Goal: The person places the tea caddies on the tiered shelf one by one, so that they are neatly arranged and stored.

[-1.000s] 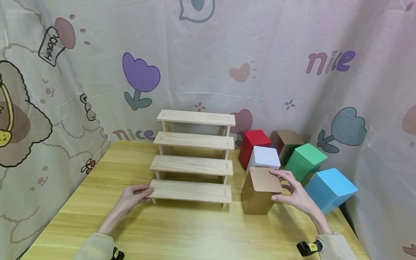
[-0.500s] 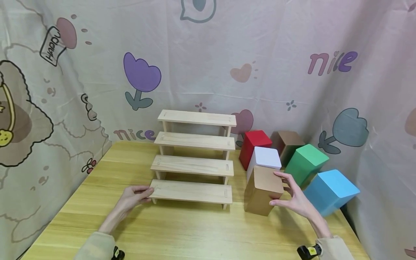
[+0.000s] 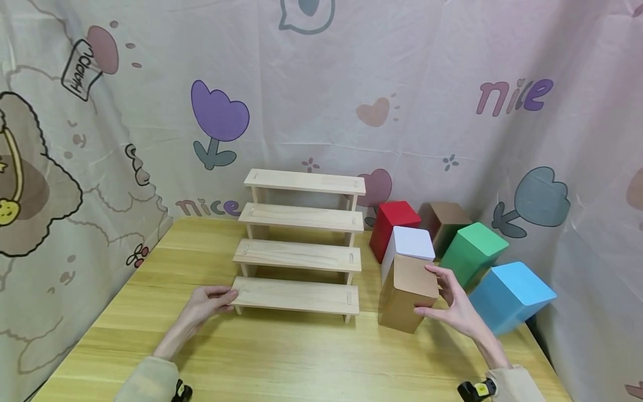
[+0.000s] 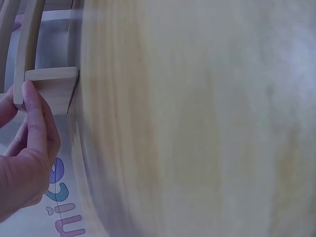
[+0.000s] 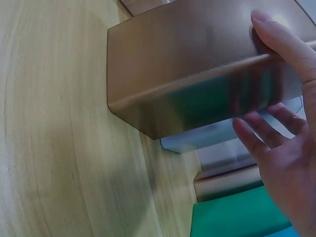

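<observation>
A pale wooden stepped display shelf [image 3: 296,254] stands on the table with its steps rising toward the back. At the left end of its lowest step, my left hand [image 3: 203,307] pinches the board, thumb on one side and fingers on the other, as the left wrist view also shows. To the right of the shelf stands a shiny brown box [image 3: 409,293], turned slightly askew. My right hand [image 3: 454,304] holds it near its right-hand edge: the thumb presses one face and the fingers touch the adjoining one. Close behind is a white box [image 3: 409,243].
A red box [image 3: 392,223] stands behind the white one, beside another brown box [image 3: 447,218]. Farther right are a green box [image 3: 474,251] and a blue box [image 3: 512,293], near the table's right edge. A printed curtain [image 3: 311,111] hangs around the table [image 3: 281,357].
The front brown box has turned and shifted a little to the right, its top now nearer the white box. My right hand moves with it. The left hand and shelf stay put.
</observation>
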{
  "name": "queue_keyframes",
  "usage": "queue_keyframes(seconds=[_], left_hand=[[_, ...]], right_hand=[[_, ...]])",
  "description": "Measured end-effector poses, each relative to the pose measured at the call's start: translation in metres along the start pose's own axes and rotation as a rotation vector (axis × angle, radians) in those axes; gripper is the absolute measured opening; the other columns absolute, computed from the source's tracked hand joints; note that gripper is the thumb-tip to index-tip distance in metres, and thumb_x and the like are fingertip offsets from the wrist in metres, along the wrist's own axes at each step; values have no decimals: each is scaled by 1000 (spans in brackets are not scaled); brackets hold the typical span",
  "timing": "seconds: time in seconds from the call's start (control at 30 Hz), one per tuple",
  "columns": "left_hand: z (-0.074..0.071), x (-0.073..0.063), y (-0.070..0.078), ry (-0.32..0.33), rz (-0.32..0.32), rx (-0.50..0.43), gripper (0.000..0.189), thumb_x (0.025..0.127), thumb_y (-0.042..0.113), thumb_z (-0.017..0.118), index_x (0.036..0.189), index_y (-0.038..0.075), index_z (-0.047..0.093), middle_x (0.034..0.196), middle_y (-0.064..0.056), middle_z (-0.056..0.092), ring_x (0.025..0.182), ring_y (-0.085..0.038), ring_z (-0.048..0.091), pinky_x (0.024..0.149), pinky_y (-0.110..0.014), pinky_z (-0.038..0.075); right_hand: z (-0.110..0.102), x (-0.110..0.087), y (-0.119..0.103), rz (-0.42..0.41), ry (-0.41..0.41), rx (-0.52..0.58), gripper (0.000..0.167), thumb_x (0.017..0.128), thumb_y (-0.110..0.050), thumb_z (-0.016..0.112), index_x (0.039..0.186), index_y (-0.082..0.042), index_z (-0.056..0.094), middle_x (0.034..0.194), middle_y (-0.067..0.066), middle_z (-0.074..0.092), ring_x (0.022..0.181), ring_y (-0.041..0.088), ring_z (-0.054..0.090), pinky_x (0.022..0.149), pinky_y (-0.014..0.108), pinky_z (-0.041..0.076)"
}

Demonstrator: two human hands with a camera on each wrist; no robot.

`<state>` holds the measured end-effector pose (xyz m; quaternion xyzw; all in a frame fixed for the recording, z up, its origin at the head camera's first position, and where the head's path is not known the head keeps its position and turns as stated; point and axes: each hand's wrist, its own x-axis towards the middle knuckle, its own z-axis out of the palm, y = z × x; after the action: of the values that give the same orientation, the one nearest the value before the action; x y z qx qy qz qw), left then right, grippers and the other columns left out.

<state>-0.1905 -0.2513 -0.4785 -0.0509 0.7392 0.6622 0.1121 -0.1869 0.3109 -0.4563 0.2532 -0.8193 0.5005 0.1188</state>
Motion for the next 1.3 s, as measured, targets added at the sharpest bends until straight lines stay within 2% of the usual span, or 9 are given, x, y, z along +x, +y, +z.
queue_keyframes(seconds=[0.27, 0.7, 0.97, 1.1, 1.3], left_hand=[[0, -1, 1, 2, 1, 18, 53, 99, 9, 63, 134, -25, 43, 104, -3, 70, 83, -5, 71, 80, -19, 65], [1, 0, 1, 14, -4, 6, 52, 99, 9, 63, 135, -24, 44, 101, -1, 69, 82, -5, 71, 80, -18, 65], [1, 0, 0, 2, 1, 1, 52, 99, 7, 63, 134, -25, 44, 98, 0, 71, 81, -5, 71, 79, -19, 65], [1, 1, -1, 1, 0, 5, 51, 99, 7, 63, 134, -25, 44, 97, 0, 70, 80, -5, 70, 79, -18, 65], [1, 1, -1, 3, 4, 9, 50, 99, 7, 62, 134, -25, 44, 98, -1, 70, 80, -5, 70, 78, -18, 65]], right_hand=[[3, -1, -1, 38, 32, 17, 90, 69, 13, 84, 146, 2, 37, 137, -17, 44, 118, -6, 50, 95, 3, 45], [1, 1, -7, 15, 85, 33, 93, 66, 21, 81, 146, 4, 36, 140, -16, 46, 121, -4, 51, 98, 1, 44], [-5, 7, -17, -55, 97, 140, 93, 64, 27, 77, 145, 8, 35, 142, -8, 49, 123, 0, 53, 101, 3, 45], [-8, 12, -24, -91, 93, 154, 94, 64, 29, 75, 146, 9, 33, 143, -7, 49, 124, 1, 51, 103, 4, 45], [-12, 19, -36, -42, 119, 114, 96, 66, 25, 76, 149, 4, 33, 138, -7, 51, 121, 3, 52, 99, 4, 47]])
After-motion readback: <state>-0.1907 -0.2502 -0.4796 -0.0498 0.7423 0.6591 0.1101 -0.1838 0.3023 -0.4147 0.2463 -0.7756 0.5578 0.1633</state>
